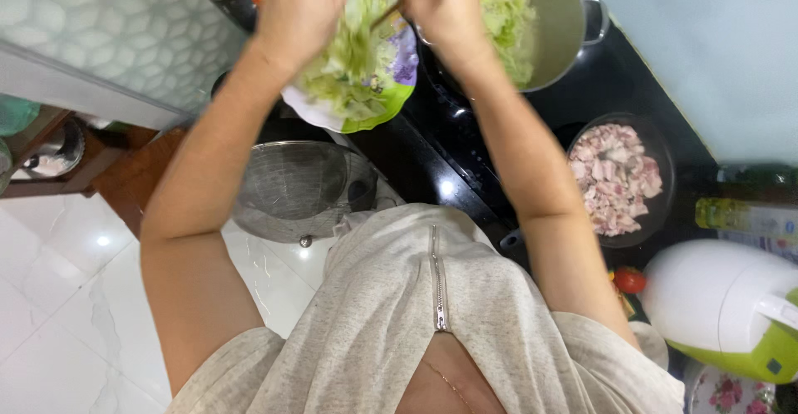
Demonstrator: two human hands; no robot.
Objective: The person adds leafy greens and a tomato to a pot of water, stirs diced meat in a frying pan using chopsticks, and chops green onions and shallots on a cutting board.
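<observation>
From my remote station I saw a white marble-patterned floor (58, 298) reflecting ceiling light, a glossy black countertop (465, 144), a pale blue-grey wall panel (706, 48), a white hexagon-textured surface (100, 23), and brown wooden shelving (125, 169).

We count two hands, the left hand (299, 7) and the right hand (445, 2). We see one plate (366, 119) of shredded cabbage (353, 56), one metal pot (553, 23), one dark bowl (661, 165) of chopped raw meat (613, 177), one wire strainer (295, 185), one rice cooker (731, 306) and one red tomato (630, 280).
</observation>
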